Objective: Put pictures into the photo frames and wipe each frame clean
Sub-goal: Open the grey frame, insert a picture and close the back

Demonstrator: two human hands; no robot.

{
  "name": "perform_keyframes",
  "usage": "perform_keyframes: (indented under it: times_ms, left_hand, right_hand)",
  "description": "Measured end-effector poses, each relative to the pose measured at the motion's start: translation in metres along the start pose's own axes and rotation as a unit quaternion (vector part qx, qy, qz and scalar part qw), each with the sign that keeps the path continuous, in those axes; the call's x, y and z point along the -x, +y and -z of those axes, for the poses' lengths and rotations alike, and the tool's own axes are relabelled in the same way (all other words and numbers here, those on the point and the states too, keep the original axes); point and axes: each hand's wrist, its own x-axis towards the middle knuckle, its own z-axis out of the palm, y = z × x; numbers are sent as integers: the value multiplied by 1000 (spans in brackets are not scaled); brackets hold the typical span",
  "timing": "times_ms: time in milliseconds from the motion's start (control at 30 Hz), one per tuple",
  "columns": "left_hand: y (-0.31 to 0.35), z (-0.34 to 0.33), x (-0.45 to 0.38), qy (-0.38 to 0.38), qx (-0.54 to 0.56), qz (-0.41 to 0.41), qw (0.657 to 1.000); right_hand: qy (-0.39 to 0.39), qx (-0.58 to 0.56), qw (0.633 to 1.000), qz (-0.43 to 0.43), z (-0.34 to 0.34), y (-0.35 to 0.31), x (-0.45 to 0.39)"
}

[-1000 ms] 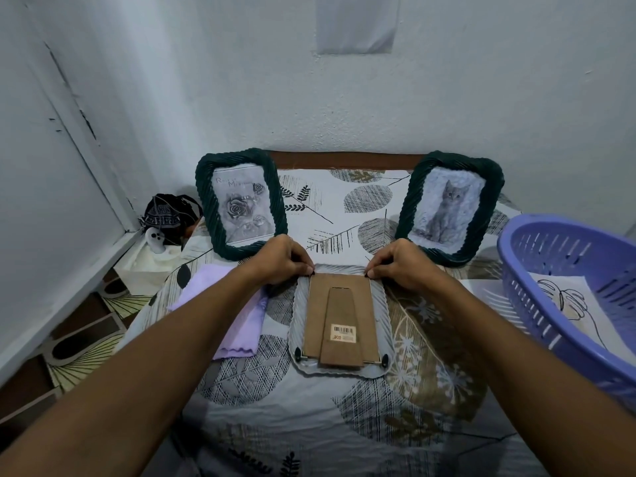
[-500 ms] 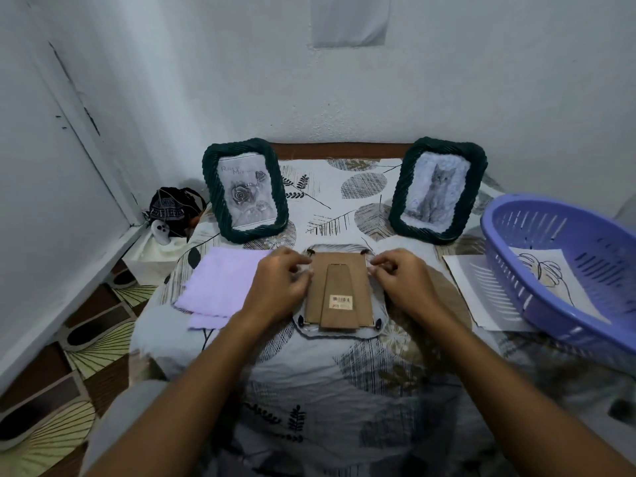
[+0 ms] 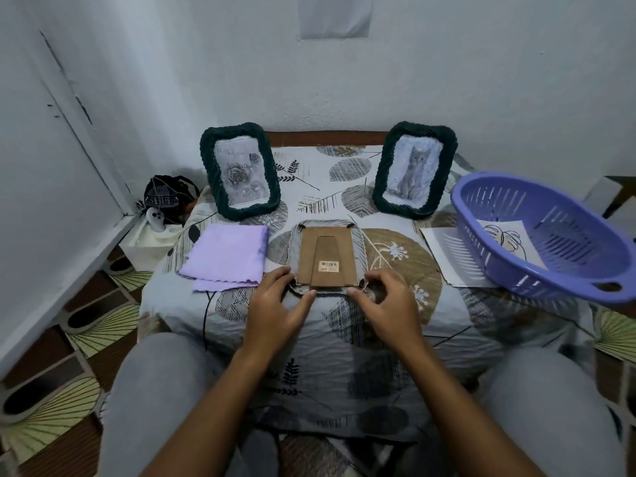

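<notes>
A grey-white photo frame (image 3: 326, 258) lies face down in the middle of the picture, its brown cardboard backing (image 3: 325, 261) and folded stand turned up. Its long axis runs from the lower part of the picture toward the wall at the top; a barcode sticker (image 3: 329, 265) sits toward the near end.

Both hands work at the frame's near short edge. The left hand (image 3: 275, 309) has its fingers bent at the lower left corner, with the thumb reaching along the bottom rim and touching it. The right hand (image 3: 387, 304) is curled at the lower right corner, thumb and forefinger pinching the rim there.

The frame rests on a low desk (image 3: 344, 339) covered by a cloth printed with leaves. Just left of the frame lies a folded lilac wiping cloth (image 3: 225, 256). Toward the top, two dark green frames stand upright near the wall: the left one (image 3: 240, 171) shows a rose picture, the right one (image 3: 414, 169) a cat picture. At the right edge a purple slotted basket (image 3: 537, 232) sits tilted with a leaf drawing (image 3: 506, 237) inside, over a loose sheet of paper (image 3: 447, 253). A dark bag (image 3: 167, 197) sits at the left corner by the pale walls, and patterned floor tiles (image 3: 69, 339) show at the lower left. Grey-clad knees fill the bottom corners.
</notes>
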Motion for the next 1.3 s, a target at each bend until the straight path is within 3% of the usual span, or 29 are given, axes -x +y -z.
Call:
perform_keyframes:
  times_ms: [767,1300]
  left_hand:
    - [-2,-6,-3,-2,33,39,999]
    - [-4,-4,-5,-15,12,14,1000]
  right_hand:
    - [-19,-62,995,-70,-2,-5,-5]
    - [-31,-40,997,-54,-1,-5,-5]
